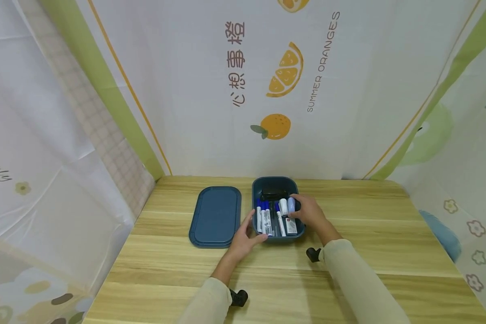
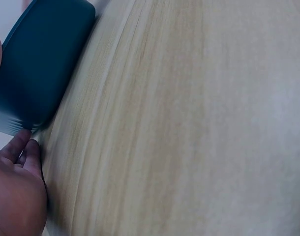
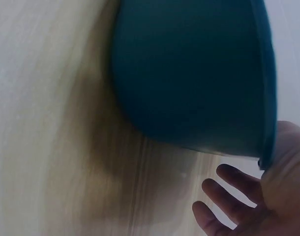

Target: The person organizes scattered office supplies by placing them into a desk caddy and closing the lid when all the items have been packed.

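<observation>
A dark blue plastic box (image 1: 277, 240) stands on the wooden table with its top uncovered. Inside lie several white markers with blue caps (image 1: 266, 218), a white rounded item (image 1: 283, 207), a small white box-shaped item (image 1: 291, 226) and a black object (image 1: 273, 194) at the back. My left hand (image 1: 243, 245) spreads its thumb and fingers about the box's front left corner, touching it. Over the right rim, my right hand (image 1: 309, 213) pinches a light blue rounded item (image 1: 291, 206) between thumb and index finger; its other fingers (image 3: 228, 196) extend outside the box wall.
A dark blue lid (image 1: 216, 216) lies flat on the table, left of the box. Behind the table hangs a white cloth (image 1: 202, 112) with orange prints, and more printed cloth covers both sides. The wooden tabletop (image 1: 368, 225) extends to the right and in front.
</observation>
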`<action>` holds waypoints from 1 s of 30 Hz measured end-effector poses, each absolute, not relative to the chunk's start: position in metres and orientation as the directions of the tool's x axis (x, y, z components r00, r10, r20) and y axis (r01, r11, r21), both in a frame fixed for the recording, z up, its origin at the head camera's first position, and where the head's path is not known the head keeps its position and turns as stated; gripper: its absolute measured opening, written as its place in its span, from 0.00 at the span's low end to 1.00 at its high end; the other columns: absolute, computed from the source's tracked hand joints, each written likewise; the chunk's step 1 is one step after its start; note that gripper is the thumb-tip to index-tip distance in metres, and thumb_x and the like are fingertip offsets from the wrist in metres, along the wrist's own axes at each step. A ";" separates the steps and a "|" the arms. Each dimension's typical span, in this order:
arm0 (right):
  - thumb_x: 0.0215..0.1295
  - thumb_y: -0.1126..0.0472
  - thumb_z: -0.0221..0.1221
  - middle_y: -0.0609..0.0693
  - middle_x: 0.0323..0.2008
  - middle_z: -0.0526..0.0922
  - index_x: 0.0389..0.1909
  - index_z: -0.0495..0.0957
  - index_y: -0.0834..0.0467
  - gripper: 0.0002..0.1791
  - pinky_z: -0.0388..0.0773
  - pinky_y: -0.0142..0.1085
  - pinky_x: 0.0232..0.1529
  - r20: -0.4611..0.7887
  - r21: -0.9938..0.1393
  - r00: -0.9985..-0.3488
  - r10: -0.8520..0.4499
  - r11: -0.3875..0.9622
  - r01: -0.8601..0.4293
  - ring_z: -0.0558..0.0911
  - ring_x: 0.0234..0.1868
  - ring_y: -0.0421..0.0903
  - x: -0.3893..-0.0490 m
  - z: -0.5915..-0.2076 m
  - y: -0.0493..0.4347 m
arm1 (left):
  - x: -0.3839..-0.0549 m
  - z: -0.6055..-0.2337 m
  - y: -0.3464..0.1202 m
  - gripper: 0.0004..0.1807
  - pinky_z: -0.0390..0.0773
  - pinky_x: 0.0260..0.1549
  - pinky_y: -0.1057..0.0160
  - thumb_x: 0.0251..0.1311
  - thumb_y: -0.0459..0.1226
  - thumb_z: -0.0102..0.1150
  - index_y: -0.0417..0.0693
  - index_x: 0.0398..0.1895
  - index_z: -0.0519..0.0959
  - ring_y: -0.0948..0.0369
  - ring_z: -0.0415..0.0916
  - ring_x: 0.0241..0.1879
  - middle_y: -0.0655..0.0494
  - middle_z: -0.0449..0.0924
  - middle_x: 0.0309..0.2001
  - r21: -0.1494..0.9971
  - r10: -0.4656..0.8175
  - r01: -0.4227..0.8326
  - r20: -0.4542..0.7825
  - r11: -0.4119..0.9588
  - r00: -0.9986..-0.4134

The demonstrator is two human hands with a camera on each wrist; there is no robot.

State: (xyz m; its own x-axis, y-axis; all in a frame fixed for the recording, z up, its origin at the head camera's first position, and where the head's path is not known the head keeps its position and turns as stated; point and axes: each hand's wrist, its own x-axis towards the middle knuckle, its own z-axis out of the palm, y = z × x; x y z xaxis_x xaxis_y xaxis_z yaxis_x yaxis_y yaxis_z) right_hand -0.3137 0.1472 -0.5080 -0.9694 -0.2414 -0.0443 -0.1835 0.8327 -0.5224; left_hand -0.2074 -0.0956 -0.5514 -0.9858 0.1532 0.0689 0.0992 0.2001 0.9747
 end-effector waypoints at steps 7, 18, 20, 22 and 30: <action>0.57 0.59 0.70 0.64 0.67 0.66 0.68 0.68 0.58 0.37 0.60 0.58 0.65 -0.070 -0.546 -0.970 -0.235 0.823 -0.160 0.63 0.67 0.64 -0.315 -0.510 0.147 | -0.207 -0.553 -0.096 0.48 0.57 0.67 0.47 0.58 0.42 0.69 0.56 0.78 0.50 0.45 0.58 0.69 0.39 0.64 0.66 0.971 0.154 0.099 0.066 0.217 -0.986; 0.59 0.58 0.68 0.64 0.67 0.66 0.68 0.68 0.59 0.36 0.62 0.58 0.64 -0.015 -0.630 -0.979 -0.206 0.762 -0.151 0.64 0.67 0.64 -0.303 -0.512 0.153 | -0.203 -0.544 -0.094 0.47 0.56 0.67 0.47 0.59 0.39 0.68 0.53 0.78 0.51 0.44 0.57 0.69 0.36 0.62 0.67 0.975 0.157 0.100 0.069 0.197 -0.985; 0.59 0.60 0.68 0.65 0.66 0.67 0.67 0.68 0.60 0.35 0.66 0.57 0.61 0.022 -0.659 -0.979 -0.201 0.733 -0.165 0.68 0.64 0.65 -0.298 -0.513 0.155 | -0.200 -0.536 -0.094 0.47 0.56 0.66 0.45 0.59 0.37 0.67 0.49 0.77 0.51 0.41 0.57 0.68 0.33 0.62 0.66 0.977 0.160 0.114 0.085 0.180 -0.983; 0.60 0.61 0.68 0.66 0.64 0.68 0.66 0.69 0.60 0.34 0.71 0.56 0.57 0.051 -0.680 -0.980 -0.193 0.712 -0.176 0.72 0.60 0.65 -0.293 -0.513 0.156 | -0.197 -0.528 -0.093 0.46 0.55 0.67 0.44 0.59 0.35 0.67 0.46 0.77 0.52 0.40 0.56 0.68 0.31 0.61 0.66 0.980 0.158 0.114 0.088 0.164 -0.983; 0.59 0.61 0.68 0.65 0.61 0.70 0.65 0.71 0.60 0.32 0.74 0.55 0.54 0.101 -0.689 -0.978 -0.185 0.695 -0.203 0.75 0.56 0.62 -0.276 -0.513 0.159 | -0.202 -0.543 -0.091 0.46 0.55 0.67 0.45 0.60 0.33 0.66 0.49 0.77 0.51 0.42 0.53 0.70 0.32 0.57 0.69 0.980 0.130 0.102 0.080 0.172 -0.988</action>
State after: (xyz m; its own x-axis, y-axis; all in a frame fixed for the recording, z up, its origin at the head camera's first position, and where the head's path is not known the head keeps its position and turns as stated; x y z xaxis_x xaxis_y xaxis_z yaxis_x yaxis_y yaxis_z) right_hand -0.2759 0.1585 -0.5127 -0.9775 -0.1848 0.1014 -0.2030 0.6955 -0.6893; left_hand -0.2024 -0.0913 -0.5426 -0.9883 0.1304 0.0795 0.1016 0.1725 0.9798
